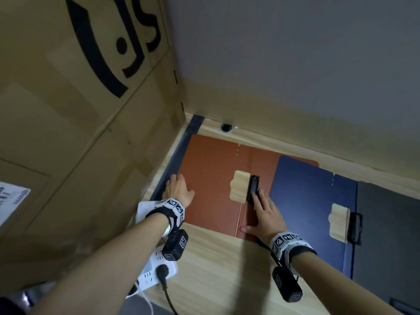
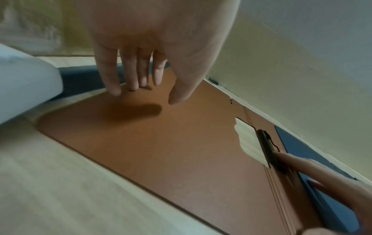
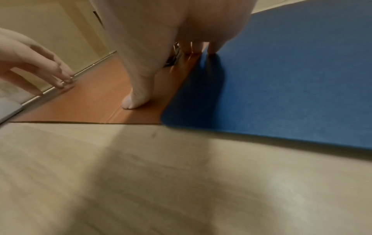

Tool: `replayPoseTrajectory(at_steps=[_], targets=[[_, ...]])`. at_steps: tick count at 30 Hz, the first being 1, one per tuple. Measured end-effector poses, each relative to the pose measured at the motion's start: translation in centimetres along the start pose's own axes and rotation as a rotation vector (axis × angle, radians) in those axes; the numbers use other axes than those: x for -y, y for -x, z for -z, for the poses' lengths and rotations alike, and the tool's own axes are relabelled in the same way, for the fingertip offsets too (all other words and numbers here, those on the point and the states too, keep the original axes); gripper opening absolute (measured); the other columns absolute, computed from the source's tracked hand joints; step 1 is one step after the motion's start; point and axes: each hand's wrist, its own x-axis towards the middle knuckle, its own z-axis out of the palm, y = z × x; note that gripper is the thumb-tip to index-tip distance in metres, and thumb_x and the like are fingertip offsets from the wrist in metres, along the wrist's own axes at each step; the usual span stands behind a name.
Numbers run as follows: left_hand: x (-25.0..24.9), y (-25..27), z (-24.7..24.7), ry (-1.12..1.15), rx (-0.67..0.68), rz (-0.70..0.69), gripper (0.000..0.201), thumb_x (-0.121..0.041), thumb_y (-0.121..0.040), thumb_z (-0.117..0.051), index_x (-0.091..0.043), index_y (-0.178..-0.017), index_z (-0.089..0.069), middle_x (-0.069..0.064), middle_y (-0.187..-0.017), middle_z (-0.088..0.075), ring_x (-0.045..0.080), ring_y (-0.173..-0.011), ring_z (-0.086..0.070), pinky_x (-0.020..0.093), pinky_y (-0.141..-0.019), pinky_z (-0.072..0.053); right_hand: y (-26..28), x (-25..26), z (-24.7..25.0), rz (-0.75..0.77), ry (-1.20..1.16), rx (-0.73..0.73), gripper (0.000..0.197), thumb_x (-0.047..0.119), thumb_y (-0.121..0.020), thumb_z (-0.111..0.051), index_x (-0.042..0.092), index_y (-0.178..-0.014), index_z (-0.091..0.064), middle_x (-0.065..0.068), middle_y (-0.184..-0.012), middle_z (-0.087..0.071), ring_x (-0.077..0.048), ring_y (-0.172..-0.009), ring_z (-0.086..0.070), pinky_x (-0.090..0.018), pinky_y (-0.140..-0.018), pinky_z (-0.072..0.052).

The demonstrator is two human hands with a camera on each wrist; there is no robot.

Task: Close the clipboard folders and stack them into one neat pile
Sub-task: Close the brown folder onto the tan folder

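Observation:
A brown clipboard folder (image 1: 213, 178) lies open and flat on the wooden desk, with a black clip (image 1: 253, 188) and a wooden pad by its spine. A blue folder (image 1: 304, 201) lies open to its right, overlapping its right leaf. A grey folder (image 1: 386, 235) overlaps the blue one further right. My left hand (image 1: 178, 189) reaches down with straight fingers (image 2: 136, 76) to the brown folder's far left edge. My right hand (image 1: 264, 214) lies flat on the brown folder's spine; its fingertips (image 2: 286, 157) touch the clip and its thumb (image 3: 135, 98) presses the spine.
A big cardboard box (image 1: 79, 110) stands close on the left. A white power strip (image 1: 156, 267) with a black plug lies at the desk's near left. A wall runs right behind the folders, and a cable hole (image 1: 226, 127) sits at the desk's back edge.

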Motion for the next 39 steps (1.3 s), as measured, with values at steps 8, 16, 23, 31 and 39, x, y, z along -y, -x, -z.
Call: replayPoseTrajectory(at_steps=[8, 16, 23, 31, 39], targets=[[0.5, -0.5, -0.1, 0.14, 0.001, 0.204, 0.069, -0.032, -0.084, -0.069, -0.002, -0.137, -0.038, 0.015, -0.143, -0.038, 0.033, -0.135, -0.035, 0.051, -0.1, -0.041, 0.0, 0.5, 0.6, -0.001, 0.079, 0.027, 0.12, 0.068, -0.073, -0.065, 0.02, -0.156, 0.008, -0.005, -0.164, 0.015, -0.023, -0.152, 0.009, -0.036, -0.122, -0.009], [0.7, -1.3, 2.2, 0.338, 0.022, 0.283, 0.046, -0.041, -0.079, -0.065, -0.006, -0.11, -0.067, 0.015, -0.128, -0.055, 0.035, -0.12, -0.051, 0.046, -0.096, -0.047, 0.1, 0.8, 0.7, -0.024, 0.083, 0.037, 0.12, 0.069, -0.074, -0.064, 0.022, -0.155, 0.01, -0.002, -0.164, 0.015, -0.02, -0.152, 0.01, -0.036, -0.121, -0.012], [-0.6, 0.9, 4.9, 0.525, -0.016, 0.086, 0.056, -0.017, -0.087, -0.066, -0.015, -0.137, -0.042, 0.011, -0.136, -0.054, 0.032, -0.12, -0.054, 0.042, -0.099, -0.046, -0.4, 1.5, 1.2, -0.066, 0.076, 0.066, 0.122, 0.068, -0.073, -0.066, 0.023, -0.154, 0.013, -0.002, -0.163, 0.018, -0.02, -0.151, 0.012, -0.038, -0.121, -0.012], [-2.8, 3.7, 9.5, 0.346, -0.169, -0.048, 0.053, -0.017, -0.093, -0.062, -0.019, -0.142, -0.042, 0.011, -0.138, -0.054, 0.034, -0.128, -0.049, 0.047, -0.102, -0.043, 2.2, 0.4, 0.2, -0.013, 0.065, 0.016, 0.121, 0.071, -0.075, -0.061, 0.015, -0.155, 0.011, -0.004, -0.164, 0.015, -0.021, -0.152, 0.005, -0.038, -0.123, -0.012], [-2.6, 6.7, 12.7, 0.119, -0.325, -0.106, 0.048, -0.014, -0.093, -0.061, -0.014, -0.137, -0.043, 0.017, -0.123, -0.064, 0.039, -0.113, -0.059, 0.045, -0.084, -0.048, 5.3, -1.6, -0.3, 0.033, 0.075, 0.05, 0.085, 0.067, -0.091, -0.039, 0.024, -0.157, -0.005, 0.002, -0.165, 0.008, -0.019, -0.152, 0.003, -0.04, -0.122, -0.013]])
